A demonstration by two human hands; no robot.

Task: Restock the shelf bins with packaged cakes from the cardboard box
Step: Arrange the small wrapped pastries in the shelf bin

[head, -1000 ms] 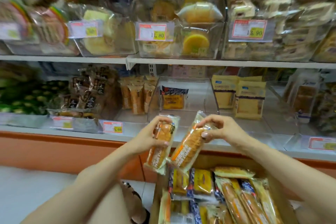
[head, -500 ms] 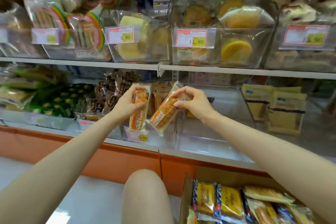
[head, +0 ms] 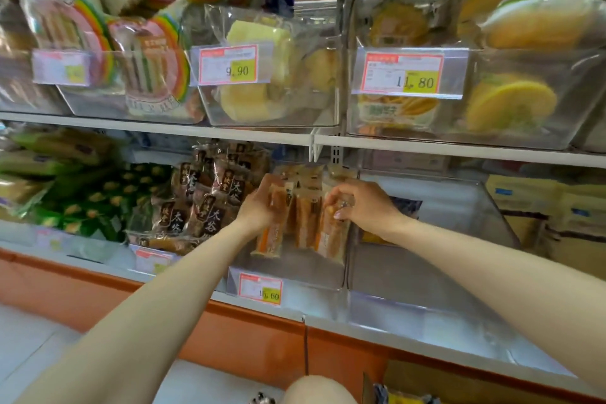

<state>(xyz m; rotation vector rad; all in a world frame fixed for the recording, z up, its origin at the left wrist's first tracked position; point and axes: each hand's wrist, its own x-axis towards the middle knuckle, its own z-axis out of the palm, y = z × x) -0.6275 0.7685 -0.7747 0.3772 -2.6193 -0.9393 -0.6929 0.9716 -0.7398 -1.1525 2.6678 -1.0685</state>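
Both my hands reach into a clear shelf bin (head: 288,272) on the lower shelf. My left hand (head: 260,207) grips an orange packaged cake (head: 270,236) held upright at the bin's left side. My right hand (head: 360,203) grips a second orange packaged cake (head: 331,236) upright at the bin's right side. Between them stand more of the same cakes (head: 305,220) against the back. The cardboard box (head: 436,384) shows only at the bottom right edge, with yellow packets inside.
A dark-wrapped pastry bin (head: 203,200) sits left of my hands, green packets (head: 82,193) further left. A nearly bare clear bin (head: 436,239) lies to the right. The upper shelf (head: 459,149) overhangs with full bins. My knee (head: 318,390) is below.
Both hands have moved forward from above the box into the lower shelf bin, carrying the two cakes. The view has shifted up and left, leaving most of the box out of sight.
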